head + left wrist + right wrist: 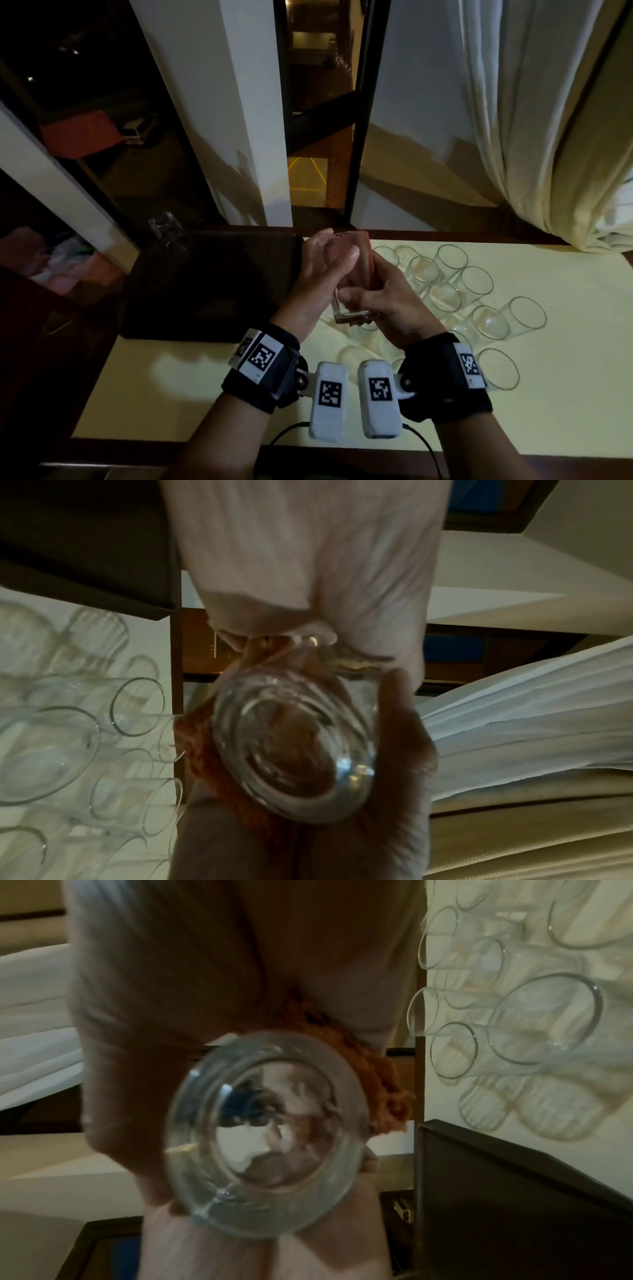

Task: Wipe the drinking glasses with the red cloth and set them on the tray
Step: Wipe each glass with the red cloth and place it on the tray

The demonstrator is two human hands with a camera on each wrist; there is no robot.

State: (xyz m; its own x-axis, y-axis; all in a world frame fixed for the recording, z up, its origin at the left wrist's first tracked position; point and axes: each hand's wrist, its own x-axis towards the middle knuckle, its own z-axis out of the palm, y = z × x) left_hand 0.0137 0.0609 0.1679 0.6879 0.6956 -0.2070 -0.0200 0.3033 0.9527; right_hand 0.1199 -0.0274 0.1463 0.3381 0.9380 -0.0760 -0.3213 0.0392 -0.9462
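Observation:
Over the table I hold one clear drinking glass (pixel 351 313) tilted between both hands, its thick base (pixel 294 748) toward me. My left hand (pixel 322 270) grips its left side, thumb lying across the wall. My right hand (pixel 380 301) curls round the right side and presses the red cloth (pixel 369 263) against the glass. The cloth (pixel 380 1074) bunches between my right fingers and the glass (pixel 267 1134). The dark tray (pixel 205 284) lies to the left of my hands, with one glass (pixel 168 229) upright at its far left corner.
Several more clear glasses (pixel 476 284) stand upright on the pale table (pixel 548 428), right of my hands. A white curtain (pixel 548 120) hangs at the back right. Behind the table is a dark window. The table's left edge drops off beside the tray.

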